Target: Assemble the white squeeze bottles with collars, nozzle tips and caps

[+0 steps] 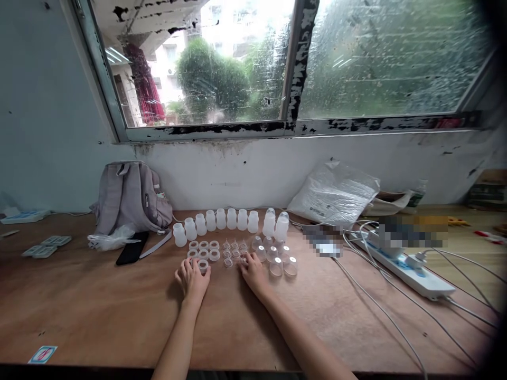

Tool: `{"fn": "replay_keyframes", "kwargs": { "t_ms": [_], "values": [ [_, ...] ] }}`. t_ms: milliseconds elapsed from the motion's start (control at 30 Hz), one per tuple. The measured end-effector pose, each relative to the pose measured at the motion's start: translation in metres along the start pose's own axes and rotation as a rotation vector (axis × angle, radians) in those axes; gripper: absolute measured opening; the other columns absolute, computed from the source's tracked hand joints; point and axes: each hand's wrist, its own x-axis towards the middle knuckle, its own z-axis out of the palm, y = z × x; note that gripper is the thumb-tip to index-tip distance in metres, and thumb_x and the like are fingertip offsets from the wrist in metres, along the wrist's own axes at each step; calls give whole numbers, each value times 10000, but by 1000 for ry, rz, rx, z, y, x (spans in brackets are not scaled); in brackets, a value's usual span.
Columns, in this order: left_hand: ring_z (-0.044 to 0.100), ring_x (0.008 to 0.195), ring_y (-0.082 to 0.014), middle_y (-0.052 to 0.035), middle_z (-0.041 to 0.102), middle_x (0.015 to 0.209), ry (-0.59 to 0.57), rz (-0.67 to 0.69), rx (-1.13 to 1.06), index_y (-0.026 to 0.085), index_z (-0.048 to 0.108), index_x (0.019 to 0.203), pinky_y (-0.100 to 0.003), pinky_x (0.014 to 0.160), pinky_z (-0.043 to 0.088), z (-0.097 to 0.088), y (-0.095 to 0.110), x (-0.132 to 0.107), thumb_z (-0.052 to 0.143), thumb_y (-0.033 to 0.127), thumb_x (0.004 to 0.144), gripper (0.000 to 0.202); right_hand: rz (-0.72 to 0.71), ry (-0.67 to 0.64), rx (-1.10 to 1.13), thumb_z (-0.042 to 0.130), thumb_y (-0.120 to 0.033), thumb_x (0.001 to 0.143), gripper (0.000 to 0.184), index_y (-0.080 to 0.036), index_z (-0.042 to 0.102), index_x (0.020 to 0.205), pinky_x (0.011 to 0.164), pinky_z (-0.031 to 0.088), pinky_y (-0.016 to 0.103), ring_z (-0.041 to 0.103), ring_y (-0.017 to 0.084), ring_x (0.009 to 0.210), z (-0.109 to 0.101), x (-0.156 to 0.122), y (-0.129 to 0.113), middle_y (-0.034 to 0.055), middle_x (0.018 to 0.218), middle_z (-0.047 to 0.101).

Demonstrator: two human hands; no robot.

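My left hand (193,281) rests on the table with a white bottle collar ring (203,265) between thumb and index finger. Several more collar rings (203,245) lie in rows just beyond it. My right hand (254,273) has its fingertips closed on a clear bottle teat (244,257) at the right of the teat group. Other clear teats (226,254) lie between my hands. Right of my right hand stand several clear dome caps (276,267). Behind, frosted bottle bodies (210,220) stand upright in a curved row, ending in two bottles with domed tops (281,227).
A grey backpack (129,195), a plastic bag (113,238) and a black phone (132,249) are at the left. A silvery plastic mailer (335,192) leans on the wall. White cables and a power strip (430,285) cover the right. A sticker (43,354) marks the front left.
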Motion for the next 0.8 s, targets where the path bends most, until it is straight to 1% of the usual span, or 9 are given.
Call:
{"fn": "replay_keyframes", "kwargs": {
  "t_ms": [67, 133, 200, 267, 367, 567, 667, 800],
  "values": [
    [388, 1108, -312, -158, 505, 1133, -14, 16, 11, 160, 561, 952, -521, 903, 240, 3, -1, -2, 529, 340, 699, 312, -16, -16, 12, 517, -173, 724, 128, -205, 571, 836, 656, 443, 285, 556, 173, 694, 2, 1, 2, 43, 793, 543],
    [363, 1139, -322, -181, 468, 1186, -2, 34, 11, 139, 514, 1054, -543, 916, 223, 6, -1, -3, 520, 344, 705, 405, -33, -28, 26, 515, -164, 722, 154, -203, 569, 860, 670, 449, 304, 559, 183, 708, 4, 2, 4, 44, 778, 549],
    [346, 1159, -334, -203, 439, 1223, 17, 19, 22, 115, 444, 1148, -559, 920, 217, 8, -1, -3, 505, 356, 716, 499, -55, -41, 46, 508, -156, 723, 165, -201, 564, 872, 676, 456, 312, 561, 187, 718, 5, 3, 5, 42, 770, 560],
    [350, 1158, -345, -225, 436, 1226, 18, -12, 37, 87, 398, 1193, -563, 914, 228, 11, -2, -4, 486, 366, 731, 547, -79, -54, 68, 500, -149, 725, 164, -198, 559, 870, 681, 463, 312, 563, 185, 728, 6, 4, 7, 42, 779, 572],
    [383, 1136, -347, -239, 453, 1205, 1, -27, 42, 62, 372, 1215, -549, 907, 256, 14, -4, -3, 467, 365, 745, 566, -103, -60, 94, 482, -139, 732, 168, -194, 551, 875, 690, 469, 315, 562, 185, 747, 8, 4, 8, 46, 798, 581],
    [443, 1099, -324, -228, 463, 1198, -14, 2, 1, 70, 375, 1217, -496, 906, 313, 17, -8, -2, 469, 356, 747, 558, -107, -45, 112, 473, -143, 737, 149, -187, 548, 859, 678, 474, 329, 561, 189, 726, 9, 4, 11, 47, 769, 578],
    [422, 1131, -321, -230, 436, 1227, -36, 4, -15, 73, 364, 1220, -493, 918, 309, 17, -8, -1, 461, 349, 756, 548, -107, -32, 113, 479, -140, 729, 147, -189, 551, 848, 659, 475, 330, 562, 188, 700, 10, 5, 11, 41, 746, 584],
    [338, 1197, -342, -249, 341, 1304, -68, 3, 2, 75, 332, 1232, -539, 932, 268, 15, -6, -1, 459, 375, 757, 577, -114, -15, 108, 478, -120, 719, 147, -188, 554, 825, 633, 481, 313, 566, 180, 675, 8, 6, 9, 35, 729, 593]
  ]
}}
